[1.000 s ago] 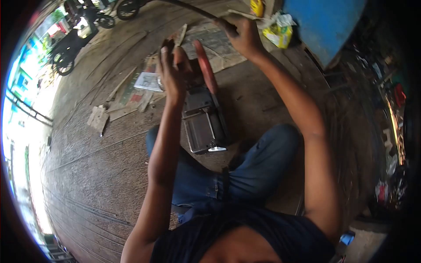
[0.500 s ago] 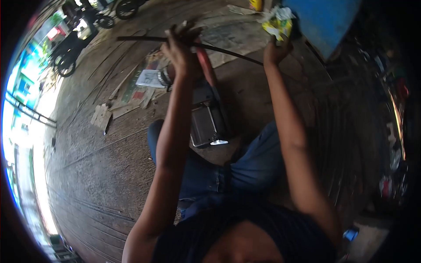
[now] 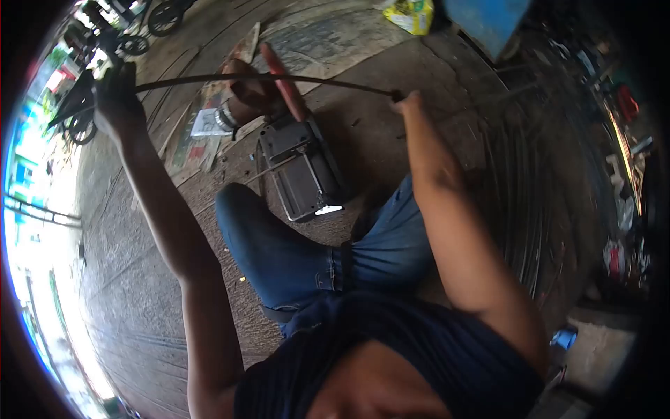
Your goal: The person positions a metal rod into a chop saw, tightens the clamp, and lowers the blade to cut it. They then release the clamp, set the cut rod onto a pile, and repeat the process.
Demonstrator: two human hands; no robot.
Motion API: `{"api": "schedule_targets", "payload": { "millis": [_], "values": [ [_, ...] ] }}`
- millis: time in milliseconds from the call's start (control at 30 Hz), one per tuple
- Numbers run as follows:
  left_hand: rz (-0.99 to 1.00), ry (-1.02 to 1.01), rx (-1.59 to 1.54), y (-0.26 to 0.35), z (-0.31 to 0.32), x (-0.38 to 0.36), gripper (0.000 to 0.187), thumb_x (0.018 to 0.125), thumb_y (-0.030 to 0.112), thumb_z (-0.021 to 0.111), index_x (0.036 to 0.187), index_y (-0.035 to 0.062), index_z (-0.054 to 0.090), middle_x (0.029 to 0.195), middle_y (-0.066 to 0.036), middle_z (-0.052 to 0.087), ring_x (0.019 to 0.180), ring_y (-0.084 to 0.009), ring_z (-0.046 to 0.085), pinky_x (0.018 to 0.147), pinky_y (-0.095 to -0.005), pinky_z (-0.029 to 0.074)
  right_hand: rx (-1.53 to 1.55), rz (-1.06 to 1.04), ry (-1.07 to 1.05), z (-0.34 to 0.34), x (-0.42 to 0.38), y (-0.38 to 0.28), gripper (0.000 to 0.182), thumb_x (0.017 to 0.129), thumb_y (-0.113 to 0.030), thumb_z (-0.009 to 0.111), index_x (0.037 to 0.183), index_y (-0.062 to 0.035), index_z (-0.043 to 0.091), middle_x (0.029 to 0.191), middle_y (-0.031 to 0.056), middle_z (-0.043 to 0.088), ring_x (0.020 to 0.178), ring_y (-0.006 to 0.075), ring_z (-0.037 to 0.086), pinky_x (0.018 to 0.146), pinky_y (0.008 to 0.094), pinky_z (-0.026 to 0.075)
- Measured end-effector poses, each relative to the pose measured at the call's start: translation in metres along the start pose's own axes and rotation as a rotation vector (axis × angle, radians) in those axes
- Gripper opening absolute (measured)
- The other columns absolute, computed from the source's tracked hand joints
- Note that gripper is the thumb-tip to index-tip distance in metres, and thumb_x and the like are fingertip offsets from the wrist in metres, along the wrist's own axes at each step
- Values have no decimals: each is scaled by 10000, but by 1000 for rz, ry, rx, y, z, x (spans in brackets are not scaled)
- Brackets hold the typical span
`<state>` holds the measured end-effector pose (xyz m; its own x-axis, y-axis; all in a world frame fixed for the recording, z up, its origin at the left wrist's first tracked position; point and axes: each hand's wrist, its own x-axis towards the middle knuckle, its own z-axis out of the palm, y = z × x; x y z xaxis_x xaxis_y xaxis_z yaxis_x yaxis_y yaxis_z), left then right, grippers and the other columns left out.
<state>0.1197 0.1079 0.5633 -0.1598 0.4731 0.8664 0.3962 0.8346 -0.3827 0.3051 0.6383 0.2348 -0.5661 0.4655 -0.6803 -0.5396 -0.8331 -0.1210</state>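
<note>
A long, thin dark metal rod (image 3: 258, 77) stretches nearly level between my two hands, bowing slightly upward. My left hand (image 3: 120, 98), dark against the bright background, is closed on its left end at the far left. Around its right end, my right hand (image 3: 410, 103) is closed with the arm stretched forward. Beneath and behind the rod, a cut-off machine with a grey metal base (image 3: 296, 185) and a red handle (image 3: 283, 80) stands on the floor in front of my knees. The rod passes across the handle in this view.
Flattened cardboard and a white paper (image 3: 207, 123) lie left of the machine. A yellow bag (image 3: 412, 17) sits at the back, beside a blue panel (image 3: 488, 24). Several long rods (image 3: 516, 209) lie on the right. Motorbikes (image 3: 132, 42) stand at the far left.
My left hand has moved left along the rod to its end. My right hand has come left and down, away from in front of the yellow bag, onto the rod's right end. The view has shifted.
</note>
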Motion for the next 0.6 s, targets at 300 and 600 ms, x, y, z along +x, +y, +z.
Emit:
{"api": "schedule_targets", "payload": {
  "millis": [300,600],
  "values": [
    [-149,-203,-66,9,93,-32,380,978,159,350,1334,187,480,1382,-16,453,1235,-187,464,1014,-362,404,-290,-122,-1087,47,-36,-193,394,959,-172,447,1220,108,542,1295,259,554,1195,372,550,1064,538,435],
    [183,-506,152,108,104,-27,450,1039,272,255,1485,285,317,1582,111,236,1425,-65,271,1135,-305,286,-177,-787,-92,2,-59,-248,372,961,-133,439,1196,145,515,1275,260,558,1142,403,581,1009,502,505]
  ]
}}
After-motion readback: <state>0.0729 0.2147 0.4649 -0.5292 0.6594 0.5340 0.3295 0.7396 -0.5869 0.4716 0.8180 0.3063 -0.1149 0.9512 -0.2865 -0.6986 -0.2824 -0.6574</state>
